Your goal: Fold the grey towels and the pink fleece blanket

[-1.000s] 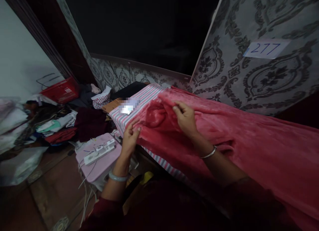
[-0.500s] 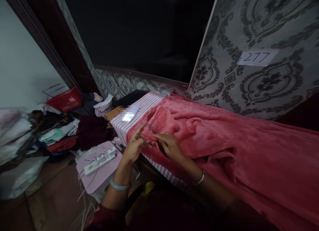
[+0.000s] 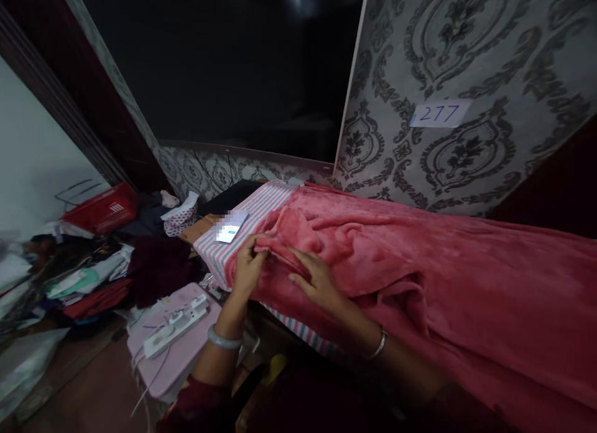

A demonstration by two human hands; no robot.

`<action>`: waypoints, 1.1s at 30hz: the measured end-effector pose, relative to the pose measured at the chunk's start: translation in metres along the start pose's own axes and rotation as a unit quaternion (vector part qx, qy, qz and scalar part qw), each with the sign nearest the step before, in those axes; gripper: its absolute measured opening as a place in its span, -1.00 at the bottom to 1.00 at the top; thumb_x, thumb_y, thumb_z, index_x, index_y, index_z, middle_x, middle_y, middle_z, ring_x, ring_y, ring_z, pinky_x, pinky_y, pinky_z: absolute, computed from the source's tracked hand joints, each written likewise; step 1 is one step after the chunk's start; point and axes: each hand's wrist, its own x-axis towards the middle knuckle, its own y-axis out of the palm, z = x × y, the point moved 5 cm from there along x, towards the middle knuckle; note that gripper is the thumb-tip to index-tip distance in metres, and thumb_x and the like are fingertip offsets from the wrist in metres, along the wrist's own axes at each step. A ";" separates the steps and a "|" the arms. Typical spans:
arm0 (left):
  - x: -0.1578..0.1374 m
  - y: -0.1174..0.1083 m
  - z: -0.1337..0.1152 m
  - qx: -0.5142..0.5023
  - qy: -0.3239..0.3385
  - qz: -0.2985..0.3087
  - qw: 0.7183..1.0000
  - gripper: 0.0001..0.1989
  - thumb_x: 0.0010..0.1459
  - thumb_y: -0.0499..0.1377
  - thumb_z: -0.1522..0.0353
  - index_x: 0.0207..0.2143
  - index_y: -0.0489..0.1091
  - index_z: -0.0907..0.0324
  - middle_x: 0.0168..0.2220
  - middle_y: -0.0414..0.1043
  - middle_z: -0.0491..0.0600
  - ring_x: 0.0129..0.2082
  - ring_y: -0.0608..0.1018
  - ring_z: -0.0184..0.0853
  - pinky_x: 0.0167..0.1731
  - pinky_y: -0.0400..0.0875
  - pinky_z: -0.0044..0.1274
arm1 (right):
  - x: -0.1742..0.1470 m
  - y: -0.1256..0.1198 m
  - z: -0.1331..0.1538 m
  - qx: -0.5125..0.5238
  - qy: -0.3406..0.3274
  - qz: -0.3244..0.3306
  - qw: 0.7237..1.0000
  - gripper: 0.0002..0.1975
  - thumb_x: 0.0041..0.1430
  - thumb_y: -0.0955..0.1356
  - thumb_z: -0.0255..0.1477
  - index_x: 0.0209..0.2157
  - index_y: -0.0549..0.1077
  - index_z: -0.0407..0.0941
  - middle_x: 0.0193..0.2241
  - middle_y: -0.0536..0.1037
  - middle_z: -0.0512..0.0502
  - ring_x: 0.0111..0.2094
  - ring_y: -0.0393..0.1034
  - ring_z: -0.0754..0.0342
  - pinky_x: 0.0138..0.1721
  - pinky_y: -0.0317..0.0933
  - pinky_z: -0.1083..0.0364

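Note:
A plush red-pink blanket [image 3: 457,284] is spread over a long surface, bunched into folds at its left end. My left hand [image 3: 249,268], with a pale bangle on the wrist, is closed on the blanket's edge at that end, thumb against fingers. Just right of it, my right hand [image 3: 319,282] rests against a raised fold, its fingers stretched out and the thumb apart. Under the blanket lies a striped cloth [image 3: 265,200] in pink, grey and white. A lit phone [image 3: 229,229], partly blurred out, sits on the striped cloth beyond my left hand.
A pink stool [image 3: 191,358] at left carries a white power strip [image 3: 175,327] with trailing cords. Heaped clothes [image 3: 161,268] and a red basket [image 3: 100,209] lie farther left. A large dark screen [image 3: 224,66] hangs behind, beside a paper label [image 3: 441,114] reading 277.
My left hand has gone from a pointing finger to a grip on the blanket's edge. My right hand's fingers have spread, and the view has turned slightly right.

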 end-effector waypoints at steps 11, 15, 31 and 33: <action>0.145 -0.011 -0.054 -0.083 0.040 -0.125 0.988 -0.78 -0.09 0.14 0.61 -0.36 0.30 0.22 -0.52 0.35 -0.23 -0.53 0.43 -0.47 -0.48 0.42 -0.58 | -0.083 -0.126 -0.030 -0.348 0.057 -0.085 0.932 -0.22 0.17 0.32 -0.53 0.40 0.04 -0.05 0.29 0.27 -0.29 0.24 0.19 -0.23 0.23 0.12 -0.31; 0.189 0.007 -0.089 -0.102 0.088 -0.149 0.980 -0.71 -0.10 0.06 0.73 -0.42 0.19 0.21 -0.55 0.21 -0.27 -0.57 0.31 -0.55 -0.55 0.28 -0.67 | -0.126 -0.153 -0.032 -0.365 0.060 -0.157 0.916 -0.38 0.24 0.32 -0.47 0.32 0.16 -0.06 0.15 0.39 -0.30 0.16 0.28 -0.20 0.14 0.25 -0.27; 0.204 0.017 -0.108 -0.091 0.099 -0.206 0.969 -0.62 -0.10 -0.03 0.82 -0.52 0.08 0.16 -0.58 0.07 -0.28 -0.62 0.18 -0.55 -0.67 0.03 -0.68 | -0.155 -0.174 -0.028 -0.465 0.024 -0.238 0.852 -0.68 0.22 0.25 -0.63 -0.10 0.52 -0.08 -0.10 0.55 -0.20 -0.05 0.38 -0.08 -0.01 0.32 -0.11; 0.202 0.013 -0.105 -0.097 0.089 -0.225 0.965 -0.61 -0.13 -0.03 0.82 -0.52 0.06 0.15 -0.58 0.07 -0.27 -0.60 0.19 -0.54 -0.66 0.04 -0.69 | -0.158 -0.180 -0.020 -0.464 0.007 -0.264 0.846 -0.72 0.23 0.25 -0.63 -0.17 0.52 -0.07 -0.16 0.55 -0.17 -0.10 0.39 -0.06 -0.06 0.32 -0.07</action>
